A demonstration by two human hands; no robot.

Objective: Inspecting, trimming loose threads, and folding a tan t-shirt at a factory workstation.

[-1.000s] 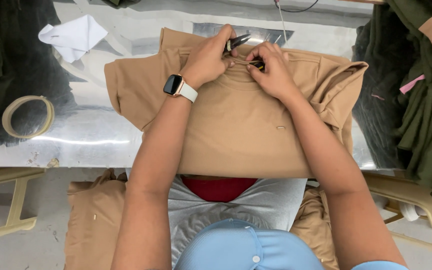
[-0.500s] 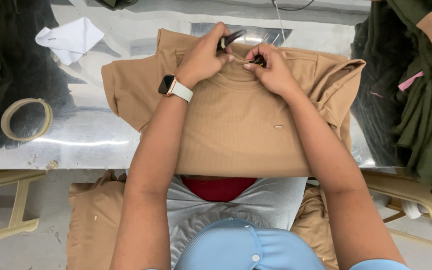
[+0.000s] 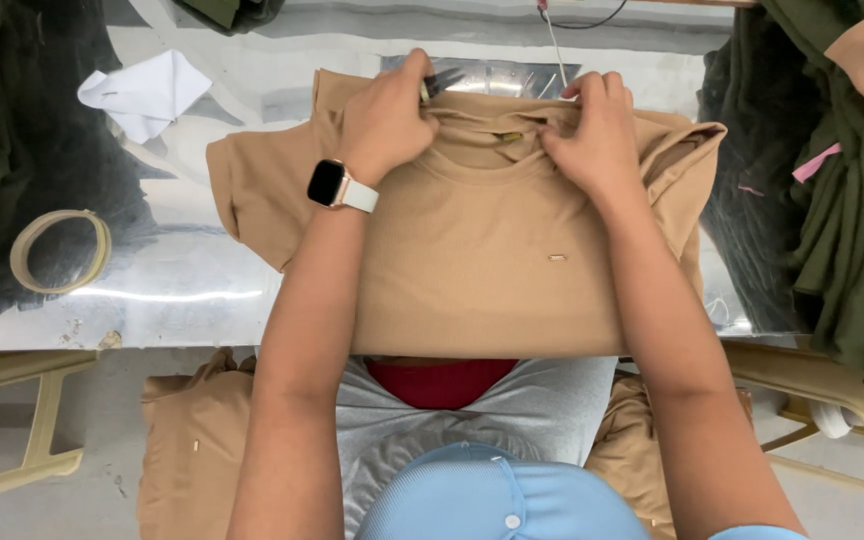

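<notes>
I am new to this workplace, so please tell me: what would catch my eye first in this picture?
A tan shirt lies flat in the middle of a shiny metal table, with both hands at its collar: the left hand, which holds a small dark tool and has a smartwatch at the wrist, and the right hand. A tape roll lies far left, and dark green clothes are piled at the right.

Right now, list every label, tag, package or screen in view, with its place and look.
Smartwatch screen: on the left wrist, black rounded rectangle, white strap, dark.
Small neck label: inside the tan shirt's collar between both hands, yellowish.
Tiny tab: on the tan shirt's front, pale rectangle.
Pink tag: on the dark green garments at right, narrow strip.
</notes>
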